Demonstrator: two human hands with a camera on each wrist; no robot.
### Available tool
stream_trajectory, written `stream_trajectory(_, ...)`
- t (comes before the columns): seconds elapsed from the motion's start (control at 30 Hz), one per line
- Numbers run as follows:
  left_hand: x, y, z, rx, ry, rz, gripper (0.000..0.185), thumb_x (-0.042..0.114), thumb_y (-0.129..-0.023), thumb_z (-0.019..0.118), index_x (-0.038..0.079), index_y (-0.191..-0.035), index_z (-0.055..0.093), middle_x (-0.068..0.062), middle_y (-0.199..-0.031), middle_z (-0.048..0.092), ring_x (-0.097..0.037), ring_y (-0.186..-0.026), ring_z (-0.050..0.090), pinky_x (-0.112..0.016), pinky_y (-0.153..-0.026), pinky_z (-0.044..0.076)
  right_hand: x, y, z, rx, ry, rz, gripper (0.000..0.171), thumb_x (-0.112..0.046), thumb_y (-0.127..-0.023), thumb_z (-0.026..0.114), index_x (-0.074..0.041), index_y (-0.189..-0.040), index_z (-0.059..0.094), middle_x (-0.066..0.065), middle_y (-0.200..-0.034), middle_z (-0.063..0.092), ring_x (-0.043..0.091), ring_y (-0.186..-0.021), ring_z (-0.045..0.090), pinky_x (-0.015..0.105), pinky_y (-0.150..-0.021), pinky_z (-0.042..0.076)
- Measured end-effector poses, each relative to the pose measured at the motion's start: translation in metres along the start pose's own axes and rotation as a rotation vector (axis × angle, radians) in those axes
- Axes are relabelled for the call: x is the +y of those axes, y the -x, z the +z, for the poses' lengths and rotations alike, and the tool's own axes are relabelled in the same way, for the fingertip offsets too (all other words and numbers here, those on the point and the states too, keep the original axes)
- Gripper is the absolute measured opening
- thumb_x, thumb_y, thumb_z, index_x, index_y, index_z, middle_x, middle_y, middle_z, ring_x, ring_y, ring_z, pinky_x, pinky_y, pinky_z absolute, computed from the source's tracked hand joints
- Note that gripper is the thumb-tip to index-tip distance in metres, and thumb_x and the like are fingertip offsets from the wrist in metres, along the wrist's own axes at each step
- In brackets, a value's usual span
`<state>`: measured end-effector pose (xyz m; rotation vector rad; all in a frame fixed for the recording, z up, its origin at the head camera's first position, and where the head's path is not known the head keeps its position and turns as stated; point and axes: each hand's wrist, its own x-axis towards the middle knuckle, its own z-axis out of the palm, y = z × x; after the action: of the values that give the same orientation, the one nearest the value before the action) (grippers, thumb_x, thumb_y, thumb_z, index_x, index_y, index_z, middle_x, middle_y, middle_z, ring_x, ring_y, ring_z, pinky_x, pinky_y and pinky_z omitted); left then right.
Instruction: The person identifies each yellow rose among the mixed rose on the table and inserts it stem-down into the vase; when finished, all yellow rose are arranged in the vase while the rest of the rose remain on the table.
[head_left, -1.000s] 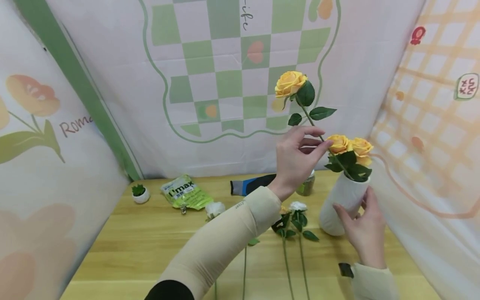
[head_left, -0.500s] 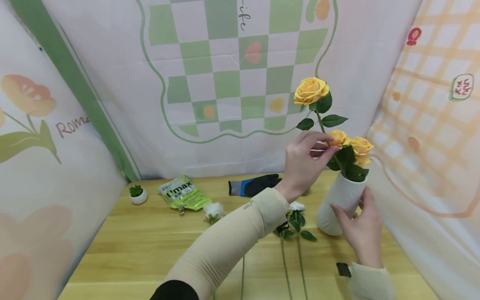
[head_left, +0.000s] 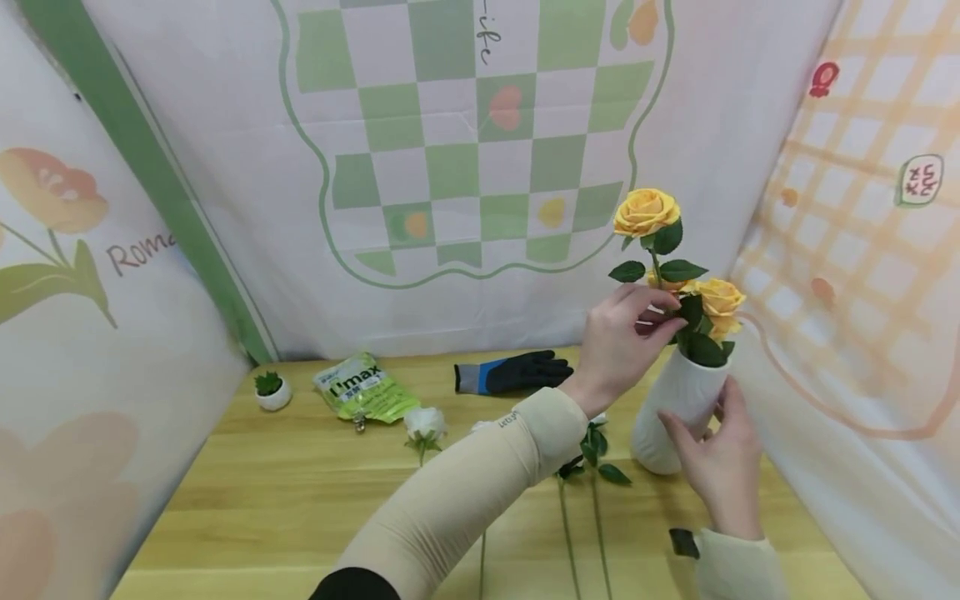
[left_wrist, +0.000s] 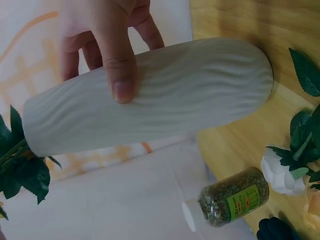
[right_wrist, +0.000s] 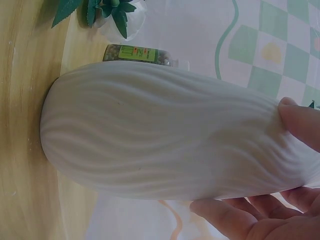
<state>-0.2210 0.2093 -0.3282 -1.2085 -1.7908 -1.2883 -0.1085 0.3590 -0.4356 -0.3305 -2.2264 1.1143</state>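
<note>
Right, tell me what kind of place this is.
Probably a staged tabletop corner for flower arranging, not a lived-in room. Printed cloth backdrops wall in a wooden table; on it stand a white vase of yellow roses, with loose stems and a work glove nearby.

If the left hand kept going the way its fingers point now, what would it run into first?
Probably the yellow roses already in the white vase. The left hand pinches the tall rose's stem right beside them, fingers pointing right; depth is unclear.
</note>
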Motion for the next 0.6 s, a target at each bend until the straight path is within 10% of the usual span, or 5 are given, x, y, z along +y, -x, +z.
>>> stream_trajectory(0.33,-0.003,0.008,0.007,-0.124,-0.058,-0.073,0.021,0.018,-0.097,0.085,0.007,-0.112,0.077,-0.003,-0.109,0.075,-0.002,-0.09,0.075,-0.002,-0.082,0.05,-0.003,0.002,0.0,0.019,0.003,-0.021,0.09,-0.016,-0.09,0.089,-0.011,-0.165,0.04,0.023,-0.156,0.055,0.056,-0.134,0.057,0.075,-0.097,0.052)
stream_trajectory(0.6,-0.003,0.018,0.009,-0.192,-0.203,0.051,0.025,0.038,-0.1,0.081,0.015,-0.111,0.081,0.004,-0.107,0.079,-0.006,-0.09,0.073,-0.006,-0.083,0.05,-0.001,0.002,-0.002,-0.007,0.01,-0.008,0.093,-0.021,-0.093,0.088,-0.012,-0.168,0.034,0.023,-0.16,0.05,0.059,-0.136,0.054,0.078,-0.097,0.05)
